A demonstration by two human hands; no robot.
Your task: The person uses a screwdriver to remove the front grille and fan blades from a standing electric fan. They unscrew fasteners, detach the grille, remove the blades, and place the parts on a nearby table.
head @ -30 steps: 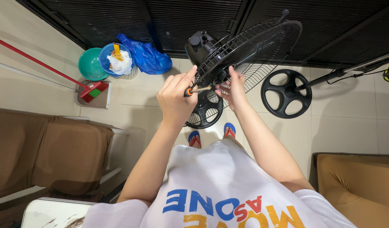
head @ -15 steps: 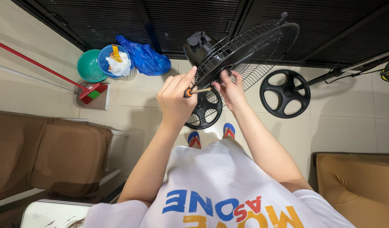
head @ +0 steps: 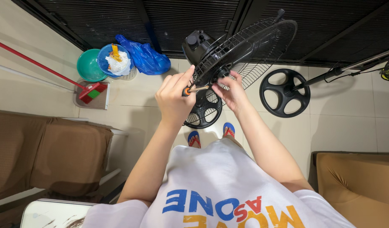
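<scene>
Head view, looking straight down past a white printed shirt (head: 228, 185): at far left a brown cushioned seat (head: 46, 152) stands on the pale tiled floor (head: 350, 122), and beyond it a red-handled broom (head: 88, 90) lies near a green basin (head: 88, 64), a blue basin (head: 114, 57) with a white cloth in it, and a crumpled blue plastic bag (head: 146, 59). Toward the middle, the left hand (head: 173, 99) is closed around a screwdriver (head: 192, 90) with an orange-and-black handle, its metal shaft pointing right toward the hub of a black wire fan grille (head: 249, 44). Behind the grille sits the black motor housing (head: 194, 42), and below it, near the floor, the fan's round black base (head: 205, 112) shows above two blue sandals (head: 211, 134). Just right of the screwdriver tip, the right hand (head: 232, 93) is half open, its fingertips (head: 222, 82) touching the grille's centre; whether they pinch a small part cannot be told. Further right a second round black base (head: 285, 93) lies flat on the tiles with a pole (head: 350, 67) running off to the right edge, and another brown cushion (head: 359, 185) fills the lower right corner.
</scene>
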